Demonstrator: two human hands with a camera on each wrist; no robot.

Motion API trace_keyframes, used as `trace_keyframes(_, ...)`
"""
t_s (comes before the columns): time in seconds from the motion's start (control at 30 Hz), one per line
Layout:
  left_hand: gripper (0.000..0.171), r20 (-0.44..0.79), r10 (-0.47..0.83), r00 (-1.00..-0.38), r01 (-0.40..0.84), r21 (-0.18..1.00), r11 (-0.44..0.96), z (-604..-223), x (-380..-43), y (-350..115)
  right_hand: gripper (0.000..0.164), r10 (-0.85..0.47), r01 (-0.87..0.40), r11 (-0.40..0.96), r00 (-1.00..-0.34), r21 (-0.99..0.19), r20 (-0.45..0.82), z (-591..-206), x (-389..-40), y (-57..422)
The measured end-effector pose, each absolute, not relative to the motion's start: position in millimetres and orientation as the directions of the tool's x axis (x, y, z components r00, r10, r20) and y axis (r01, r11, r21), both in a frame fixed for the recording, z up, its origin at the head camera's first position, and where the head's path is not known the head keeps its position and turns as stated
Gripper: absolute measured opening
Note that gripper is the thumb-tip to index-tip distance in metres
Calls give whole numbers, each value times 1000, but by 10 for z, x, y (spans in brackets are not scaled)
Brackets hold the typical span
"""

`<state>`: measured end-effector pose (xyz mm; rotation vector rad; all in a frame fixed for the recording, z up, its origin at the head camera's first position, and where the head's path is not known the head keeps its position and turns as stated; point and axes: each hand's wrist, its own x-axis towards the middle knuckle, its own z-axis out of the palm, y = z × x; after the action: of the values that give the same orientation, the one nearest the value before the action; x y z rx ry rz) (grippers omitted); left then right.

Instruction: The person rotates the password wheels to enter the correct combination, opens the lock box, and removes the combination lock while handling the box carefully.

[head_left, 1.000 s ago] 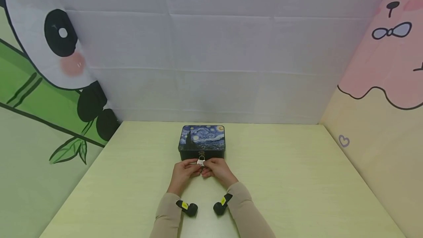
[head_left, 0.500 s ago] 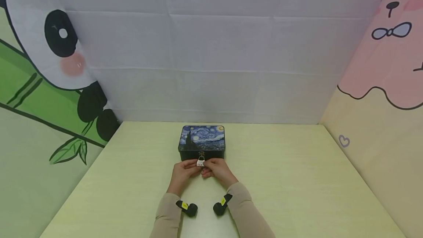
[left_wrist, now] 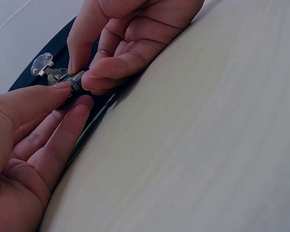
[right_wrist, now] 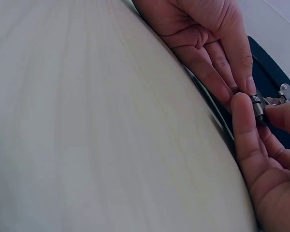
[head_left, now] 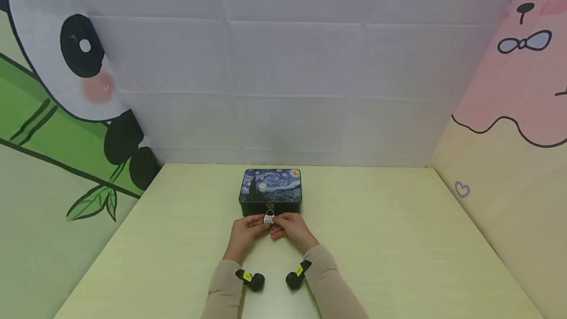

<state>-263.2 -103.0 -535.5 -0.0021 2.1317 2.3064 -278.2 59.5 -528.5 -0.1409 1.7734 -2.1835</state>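
Note:
A small silver combination padlock hangs by its shackle from the front clasp of a dark tin box with a swirling blue night-sky picture on its lid. My left hand pinches the padlock from the left, thumb above and fingers below. From the other side, my right hand pinches it too, its thumb at the number dials. Several dials on the padlock show in the left wrist view, partly covered by fingertips. The metal clasp on the box front appears in the right wrist view. The lid is down.
The box stands on a pale yellow table, near its back edge. Behind rises a white cloth wall, with cartoon-printed panels at left and right. Each sleeved wrist wears a black strapped camera.
The padlock tilts slightly between the fingers, its dial face turning a little. Both hands keep nearly the same place, and the box has not moved.

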Motion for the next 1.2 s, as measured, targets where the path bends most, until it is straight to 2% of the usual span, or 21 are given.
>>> trace_keyframes(0.97, 27, 2, 2, -1000, 2, 995, -99, -5379, -2634, -1035, 21, -308, 181, -179, -944, -967, -119, -5317, -2785, 600)
trace_keyframes(1.2, 26, -4, 6, -1000, -5, 995, -102, -5351, -2621, -1025, 20, -331, 114, -200, -943, -973, -43, -5320, -2755, 628)
